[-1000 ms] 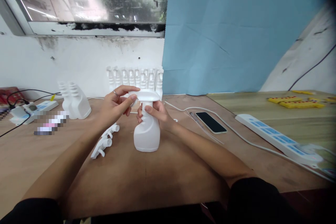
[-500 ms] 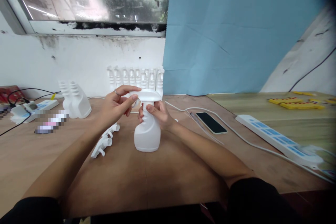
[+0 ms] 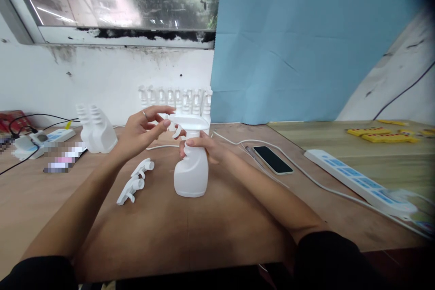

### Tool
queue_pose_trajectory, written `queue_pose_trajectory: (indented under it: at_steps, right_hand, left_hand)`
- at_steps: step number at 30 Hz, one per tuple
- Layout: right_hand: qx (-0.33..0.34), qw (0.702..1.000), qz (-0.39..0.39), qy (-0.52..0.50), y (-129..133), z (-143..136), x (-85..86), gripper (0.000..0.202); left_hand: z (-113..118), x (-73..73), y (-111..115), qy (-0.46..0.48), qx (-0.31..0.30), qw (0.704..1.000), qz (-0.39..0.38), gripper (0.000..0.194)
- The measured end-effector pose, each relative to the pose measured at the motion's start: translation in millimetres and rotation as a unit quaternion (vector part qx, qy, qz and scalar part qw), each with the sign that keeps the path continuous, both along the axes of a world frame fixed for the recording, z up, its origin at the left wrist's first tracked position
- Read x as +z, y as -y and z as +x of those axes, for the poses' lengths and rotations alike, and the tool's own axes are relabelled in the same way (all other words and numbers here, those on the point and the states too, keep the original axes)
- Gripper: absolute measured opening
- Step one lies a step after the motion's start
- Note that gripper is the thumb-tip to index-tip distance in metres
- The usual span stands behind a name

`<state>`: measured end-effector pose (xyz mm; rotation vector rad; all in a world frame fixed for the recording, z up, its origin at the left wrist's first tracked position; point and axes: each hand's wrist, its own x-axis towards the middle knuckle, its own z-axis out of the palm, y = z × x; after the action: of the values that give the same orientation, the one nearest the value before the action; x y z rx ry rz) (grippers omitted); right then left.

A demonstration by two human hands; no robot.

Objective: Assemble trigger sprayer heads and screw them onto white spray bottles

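Note:
A white spray bottle stands upright on the brown table in front of me, with a white trigger head on its neck. My right hand is wrapped round the neck just below the head. At the left end of the head, my left hand has its thumb and fingers apart, the tips close beside the nozzle. Whether they touch it, I cannot tell. Two loose trigger heads lie on the table left of the bottle.
Several white spray bottles with heads stand by the wall. Bottles without heads stand at left. A phone, a white cable and a power strip lie at right; another power strip is at far left.
My left hand has drawn back leftward from the trigger head and its fingers have opened. My right hand's thumb has shifted slightly down the bottle's neck. The bottle stays in place.

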<state>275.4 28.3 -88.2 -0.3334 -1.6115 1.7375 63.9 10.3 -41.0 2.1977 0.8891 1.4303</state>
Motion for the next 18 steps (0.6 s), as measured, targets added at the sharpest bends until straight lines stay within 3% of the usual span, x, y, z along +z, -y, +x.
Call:
queue_pose_trajectory:
  at_steps: [7, 12, 15, 18]
  right_hand:
    - [0.038, 0.998, 0.016, 0.052, 1, 5, 4.7, 0.036]
    - [-0.032, 0.998, 0.045, 0.027, 6, -1, 2.5, 0.023]
    - [-0.057, 0.996, 0.052, 0.031, 9, -4, 2.1, 0.028]
    - [-0.051, 0.997, 0.051, 0.020, 11, -5, 2.0, 0.024]
  left_hand:
    - [-9, -0.9, -10, -0.017, 0.035, 0.999, -0.005, 0.029]
    - [-9, 1.0, -9, -0.138, 0.072, 0.988, -0.005, 0.031]
    - [-8, 3.4, -7, -0.273, 0.031, 0.961, -0.041, 0.031]
    - [-7, 0.0, -8, -0.406, -0.031, 0.907, -0.106, 0.027]
